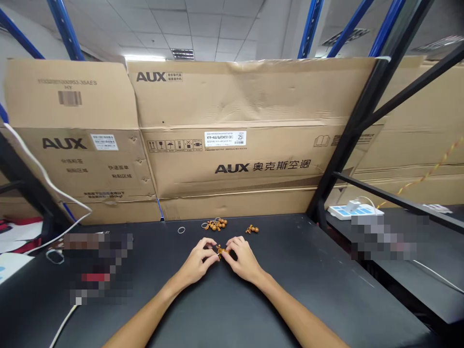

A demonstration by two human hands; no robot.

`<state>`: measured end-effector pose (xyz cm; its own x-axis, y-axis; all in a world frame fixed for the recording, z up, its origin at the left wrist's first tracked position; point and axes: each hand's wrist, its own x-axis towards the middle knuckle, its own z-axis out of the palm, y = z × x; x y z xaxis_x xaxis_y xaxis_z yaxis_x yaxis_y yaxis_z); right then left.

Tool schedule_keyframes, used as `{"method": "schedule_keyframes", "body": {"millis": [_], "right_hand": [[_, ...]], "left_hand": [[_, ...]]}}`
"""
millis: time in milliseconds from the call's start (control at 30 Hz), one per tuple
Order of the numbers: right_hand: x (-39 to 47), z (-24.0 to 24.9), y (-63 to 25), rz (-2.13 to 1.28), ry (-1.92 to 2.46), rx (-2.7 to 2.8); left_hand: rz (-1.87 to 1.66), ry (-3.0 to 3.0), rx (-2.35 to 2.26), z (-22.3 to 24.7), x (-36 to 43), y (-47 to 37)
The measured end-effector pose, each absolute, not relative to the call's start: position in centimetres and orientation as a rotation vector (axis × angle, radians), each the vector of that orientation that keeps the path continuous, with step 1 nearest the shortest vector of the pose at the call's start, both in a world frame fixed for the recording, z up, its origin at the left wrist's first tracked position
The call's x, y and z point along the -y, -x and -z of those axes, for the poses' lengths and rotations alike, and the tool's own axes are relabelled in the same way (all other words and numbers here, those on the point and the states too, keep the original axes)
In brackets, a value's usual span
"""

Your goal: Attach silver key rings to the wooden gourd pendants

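Note:
Between both hands, just above the black tabletop (188,309), is a small orange-brown charm (221,251) with a gourd-like look, partly hidden by fingers. My right hand (243,261) pinches its right side between thumb and fingers. At its left side, the curled fingertips and thumb of my left hand (198,262) close on the charm's edge; the exact contact is too small to see. Farther back lies a cluster of similar gourd charms (216,224) with metal rings. Another gourd charm (253,229) sits to the right, and a loose key ring (181,230) to the left.
Large cardboard boxes (232,106) wall off the table's back edge. Black metal posts (348,121) stand on both sides. A white cable (63,324) crosses the left side, near a blurred-out item. On the right, a white power strip (342,211) lies on a neighbouring surface.

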<state>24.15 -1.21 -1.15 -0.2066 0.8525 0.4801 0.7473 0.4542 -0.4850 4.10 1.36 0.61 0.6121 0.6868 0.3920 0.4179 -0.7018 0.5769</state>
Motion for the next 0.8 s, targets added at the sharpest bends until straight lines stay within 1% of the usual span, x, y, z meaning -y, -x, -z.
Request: {"method": "schedule_keyframes", "body": {"millis": [233,400,533,633,800], "right_hand": [[1.3,0.9,-24.3,-0.123,1.356,1.979],[1.6,0.8,-24.0,-0.128,1.386,2.140],[1.3,1.3,-24.2,-0.108,1.468,2.181],[1.1,1.6,-24.4,-0.161,1.535,2.205],[1.0,1.7,-24.5,-0.201,1.538,2.208]], "left_hand": [[-0.884,-2.570,-1.081,-0.3,-1.0,-4.1],[-0.669,-2.760,-1.028,-0.8,-0.9,-3.9],[-0.689,-2.776,-1.138,0.5,-1.8,-3.4],[-0.671,-2.764,-1.204,1.7,-2.3,-3.1],[-0.622,-2.775,-1.223,2.1,-2.5,-3.0]]}}
